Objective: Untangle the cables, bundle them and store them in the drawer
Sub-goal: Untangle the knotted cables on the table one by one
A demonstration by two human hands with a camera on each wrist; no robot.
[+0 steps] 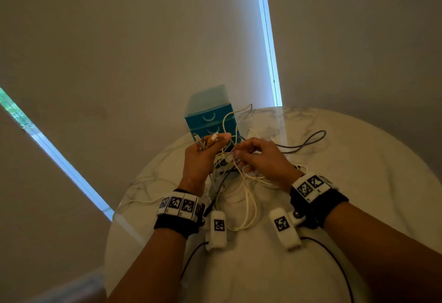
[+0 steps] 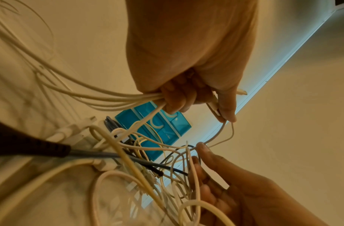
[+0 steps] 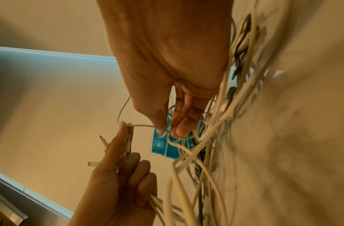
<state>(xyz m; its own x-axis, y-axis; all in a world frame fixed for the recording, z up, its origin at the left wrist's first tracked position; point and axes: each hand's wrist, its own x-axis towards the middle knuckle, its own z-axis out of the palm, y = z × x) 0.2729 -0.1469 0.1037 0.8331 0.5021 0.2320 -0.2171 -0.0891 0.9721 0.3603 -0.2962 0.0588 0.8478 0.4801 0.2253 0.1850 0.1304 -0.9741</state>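
The right hand (image 3: pixel 167 61) pinches a thin pale strand (image 3: pixel 144 125) between thumb and fingertips (image 3: pixel 178 130), its other fingers loosely extended into the tangle. That strand runs sideways, nearly level, straight across the short gap to the left hand (image 3: pixel 116 183), where it meets the tip of the raised forefinger. So the coming move, as I judge it, turns on this: the strand's long axis lies along the line between the two hands, and drawing it out calls for the right hand to pull away from the left, along that line, not across it.

The left hand is curled round a sheaf of white cables (image 2: pixel 101 96), held parallel, with several plug ends (image 3: pixel 104 141) sticking up past its fingers. It is the holder; the right hand is the nearer one to the knot.

Below and between the hands lies the tangle (image 1: pixel 235 183): thin, round, rubbery cords, mostly cream-white and smooth, looped over one another, with a few dark grey ones threaded through. One grey cable (image 1: pixel 308 141) loops out to the right on the counter (image 1: pixel 358 183), which is round, pale and veined like marble.

Behind the hands, at the counter's far edge, stands a small teal drawer unit (image 1: pixel 210 121), boxy, plastic-looking, with pale curved handles; its drawers look closed. The cables are not yet bundled.
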